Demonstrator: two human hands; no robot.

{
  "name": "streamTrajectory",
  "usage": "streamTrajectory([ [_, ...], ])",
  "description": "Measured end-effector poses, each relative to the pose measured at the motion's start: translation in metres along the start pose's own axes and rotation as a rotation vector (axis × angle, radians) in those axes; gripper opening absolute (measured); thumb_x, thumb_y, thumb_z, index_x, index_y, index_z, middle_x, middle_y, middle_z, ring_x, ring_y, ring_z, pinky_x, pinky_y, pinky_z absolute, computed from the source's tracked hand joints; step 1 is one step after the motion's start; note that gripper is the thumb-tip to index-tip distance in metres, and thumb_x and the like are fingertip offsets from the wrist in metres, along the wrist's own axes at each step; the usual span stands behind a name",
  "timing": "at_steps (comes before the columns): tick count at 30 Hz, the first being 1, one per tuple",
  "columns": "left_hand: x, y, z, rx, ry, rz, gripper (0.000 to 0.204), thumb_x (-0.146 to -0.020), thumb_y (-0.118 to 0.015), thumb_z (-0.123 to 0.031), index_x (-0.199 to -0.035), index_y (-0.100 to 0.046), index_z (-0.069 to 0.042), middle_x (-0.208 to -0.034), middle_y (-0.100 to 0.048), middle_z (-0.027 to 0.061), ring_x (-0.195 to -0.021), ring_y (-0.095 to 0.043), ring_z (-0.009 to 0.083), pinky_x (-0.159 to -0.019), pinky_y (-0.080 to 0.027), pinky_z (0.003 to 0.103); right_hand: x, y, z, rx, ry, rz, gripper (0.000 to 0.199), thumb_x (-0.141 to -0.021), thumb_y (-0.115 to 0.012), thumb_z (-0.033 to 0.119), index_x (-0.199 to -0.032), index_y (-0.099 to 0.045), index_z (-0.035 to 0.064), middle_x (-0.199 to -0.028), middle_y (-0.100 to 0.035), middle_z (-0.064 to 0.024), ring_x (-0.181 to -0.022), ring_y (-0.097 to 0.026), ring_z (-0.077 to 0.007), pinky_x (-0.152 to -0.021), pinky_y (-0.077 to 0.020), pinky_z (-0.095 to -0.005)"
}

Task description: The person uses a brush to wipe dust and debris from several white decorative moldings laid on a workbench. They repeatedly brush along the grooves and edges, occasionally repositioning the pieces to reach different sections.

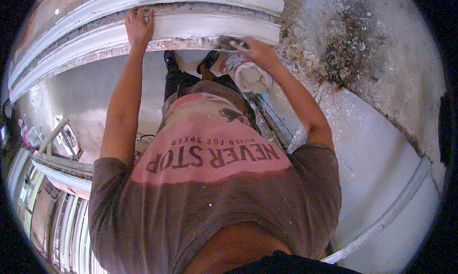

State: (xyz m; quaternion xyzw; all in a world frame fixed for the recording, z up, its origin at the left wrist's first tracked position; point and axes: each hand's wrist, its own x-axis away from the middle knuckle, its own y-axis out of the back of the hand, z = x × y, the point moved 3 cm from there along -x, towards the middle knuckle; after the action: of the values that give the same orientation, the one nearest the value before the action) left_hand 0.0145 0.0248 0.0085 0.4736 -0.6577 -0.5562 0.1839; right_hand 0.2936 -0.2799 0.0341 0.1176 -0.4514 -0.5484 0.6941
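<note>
Two long white mouldings (214, 27) with ridged faces run side by side across the far part of the view. My left hand (139, 25) rests on the nearer one, its fingers laid over the far edge toward the gap between the two strips. Close to the right end of that strip, my right hand (256, 51) grips a dark hand tool (229, 42) at the moulding's near edge. Motion blurs the tool, so its exact kind cannot be made out. The near edge looks rough and crumbly beside it.
Below the mouldings' right end stands a white sack or bucket (253, 78) with red print, by my feet. A stained wall (353, 40) rises at the right, above a pale board (367, 145). More white strips (71, 226) lie at the lower left.
</note>
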Motion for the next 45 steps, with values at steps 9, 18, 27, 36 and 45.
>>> streamTrajectory([
  [9,0.003,-0.004,-0.011,-0.081,0.032,-0.019,0.033,-0.091,-0.056,-0.042,-0.098,-0.069,-0.013,-0.117,-0.06,0.0113,-0.111,-0.052,0.0344,-0.098,-0.038,0.046,0.027,0.05,-0.003,0.26,0.237,0.073,0.053,-0.086,-0.062,0.016,-0.136,-0.052,0.0289,-0.102,-0.058,-0.013,-0.09,-0.063,-0.0347,-0.078,-0.0546,-0.0418],
  [18,-0.001,0.005,-0.019,-0.097,0.067,-0.01,0.031,-0.09,-0.057,-0.042,-0.093,-0.07,-0.013,-0.11,-0.062,0.0072,-0.106,-0.055,0.0298,-0.098,-0.037,0.044,-0.017,0.04,0.022,0.122,0.393,0.078,0.044,-0.088,-0.064,0.02,-0.131,-0.057,0.0192,-0.109,-0.062,-0.0163,-0.101,-0.062,-0.0365,-0.086,-0.052,-0.0438],
  [27,0.001,0.009,-0.018,-0.034,0.046,-0.027,0.029,-0.089,-0.059,-0.039,-0.087,-0.07,-0.012,-0.099,-0.063,0.0073,-0.1,-0.057,0.0286,-0.1,-0.037,0.045,-0.004,0.039,0.083,0.183,0.343,-0.004,0.046,-0.09,-0.061,0.024,-0.136,-0.053,0.0235,-0.114,-0.06,-0.0171,-0.106,-0.06,-0.0383,-0.09,-0.0501,-0.0435],
  [36,0.002,0.007,-0.022,-0.013,0.038,-0.062,0.03,-0.089,-0.058,-0.038,-0.087,-0.069,-0.011,-0.097,-0.064,0.0068,-0.099,-0.059,0.0293,-0.101,-0.037,0.047,0.011,0.041,0.012,-0.405,-0.151,0.117,0.04,-0.099,-0.053,0.032,-0.131,-0.058,0.008,-0.112,-0.069,-0.0147,-0.1,-0.067,-0.0278,-0.088,-0.0512,-0.0373],
  [45,0.011,0.003,-0.023,-0.057,0.029,-0.011,0.03,-0.09,-0.056,-0.037,-0.09,-0.07,-0.011,-0.1,-0.065,0.0072,-0.102,-0.059,0.0293,-0.103,-0.036,0.047,-0.042,0.002,0.066,-0.261,0.113,-0.006,0.039,-0.098,-0.057,0.028,-0.126,-0.06,0.0017,-0.089,-0.073,-0.0091,-0.079,-0.066,-0.0129,-0.076,-0.0524,-0.032],
])
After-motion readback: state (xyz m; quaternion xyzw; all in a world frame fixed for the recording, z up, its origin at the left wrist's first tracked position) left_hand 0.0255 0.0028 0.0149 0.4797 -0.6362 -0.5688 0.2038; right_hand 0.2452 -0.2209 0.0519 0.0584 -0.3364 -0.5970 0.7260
